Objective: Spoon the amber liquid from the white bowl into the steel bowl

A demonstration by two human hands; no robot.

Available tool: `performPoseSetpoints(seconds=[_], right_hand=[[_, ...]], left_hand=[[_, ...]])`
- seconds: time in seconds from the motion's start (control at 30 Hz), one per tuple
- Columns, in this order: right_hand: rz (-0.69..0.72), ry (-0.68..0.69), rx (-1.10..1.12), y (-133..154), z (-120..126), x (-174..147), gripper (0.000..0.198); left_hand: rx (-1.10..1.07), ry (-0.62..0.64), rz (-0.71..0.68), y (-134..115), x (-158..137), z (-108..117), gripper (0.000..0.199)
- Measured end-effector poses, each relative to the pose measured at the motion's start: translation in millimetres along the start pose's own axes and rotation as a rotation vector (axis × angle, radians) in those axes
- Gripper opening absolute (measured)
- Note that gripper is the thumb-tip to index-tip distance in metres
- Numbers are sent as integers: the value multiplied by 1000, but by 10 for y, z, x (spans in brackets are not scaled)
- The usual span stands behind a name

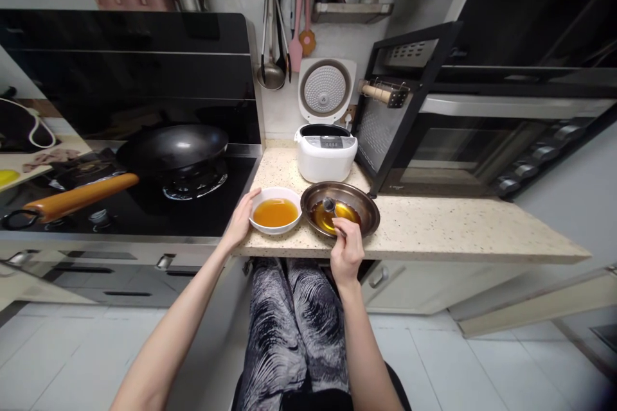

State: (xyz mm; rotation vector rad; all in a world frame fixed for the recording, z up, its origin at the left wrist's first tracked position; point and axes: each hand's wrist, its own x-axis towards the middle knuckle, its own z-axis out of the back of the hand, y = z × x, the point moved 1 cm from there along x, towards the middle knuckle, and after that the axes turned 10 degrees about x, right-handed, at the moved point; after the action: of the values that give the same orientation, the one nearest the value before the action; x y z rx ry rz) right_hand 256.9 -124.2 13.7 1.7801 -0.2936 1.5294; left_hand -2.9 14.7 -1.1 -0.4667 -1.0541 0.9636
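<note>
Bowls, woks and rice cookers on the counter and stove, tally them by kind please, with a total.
Bowls: 2, a white bowl and a brown bowl
Wok: 1
Rice cooker: 1
Total: 4

A single head-worn camera is sited above the wearer's patterned trousers (274, 334), which enter at the lower edge. It faces forward and down across the tabletop (457, 225) to the wall (281, 109) behind, with the white bowl (274, 230) and the metal bowl (371, 221) at close range just below mid-frame. The wide field extends from the wok (178, 148) at left to the oven (453, 148) at right, with tiled floor (424, 359) below
</note>
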Motion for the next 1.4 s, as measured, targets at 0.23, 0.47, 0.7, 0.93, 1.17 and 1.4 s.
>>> performPoseSetpoints(seconds=[0.23,0.47,0.7,0.93,1.17,1.4], right_hand=[[-152,-147,180,287,-165,4,16],[-228,20,264,428,-558,-40,19],[-316,74,273,382,-697,-124,18],[-401,76,298,349,-734,-170,18],[-488,76,351,316,-787,-222,17],[-623,-24,439,298,-815,-294,18]], left_hand=[[3,1,3,-33,-2,6,51],[-107,10,23,-50,-19,-11,63],[-139,20,40,-55,-16,-21,73],[-8,12,-50,-44,11,5,49],[-5,13,-59,-26,11,4,49],[-11,9,-67,5,21,-4,49]])
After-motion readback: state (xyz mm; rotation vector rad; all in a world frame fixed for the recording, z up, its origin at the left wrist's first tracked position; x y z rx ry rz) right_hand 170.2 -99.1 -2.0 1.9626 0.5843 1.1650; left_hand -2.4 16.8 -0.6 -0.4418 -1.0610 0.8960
